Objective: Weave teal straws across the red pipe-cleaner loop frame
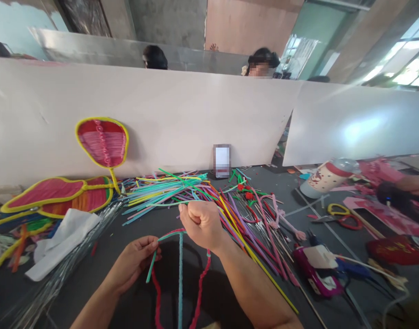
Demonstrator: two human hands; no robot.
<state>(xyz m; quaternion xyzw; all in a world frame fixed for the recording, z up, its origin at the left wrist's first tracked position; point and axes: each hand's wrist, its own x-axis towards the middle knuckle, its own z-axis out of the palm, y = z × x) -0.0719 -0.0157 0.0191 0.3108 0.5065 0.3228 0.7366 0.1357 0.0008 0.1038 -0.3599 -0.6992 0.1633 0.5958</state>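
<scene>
My left hand [137, 260] pinches a green pipe cleaner [150, 269] against the upper left of a looped frame. The frame has a twisted red outline [201, 285] and a straight light-blue stem [180, 278] down its middle. Above the frame's top right, my right hand [204, 224] is closed in a fist. A pale green strand [168, 204] sticks out leftward from the fist, apparently the same pipe cleaner's other end. The fist hides part of the frame's top.
A pile of coloured pipe cleaners [168, 189] lies behind my hands. Fan-shaped pink pieces with yellow rims [102, 141] stand at left, near wires [82, 249] and white paper [61, 242]. Rightward are scissors [342, 217], a glue gun [317, 269], a bottle [327, 178] and another person's arm [415, 183].
</scene>
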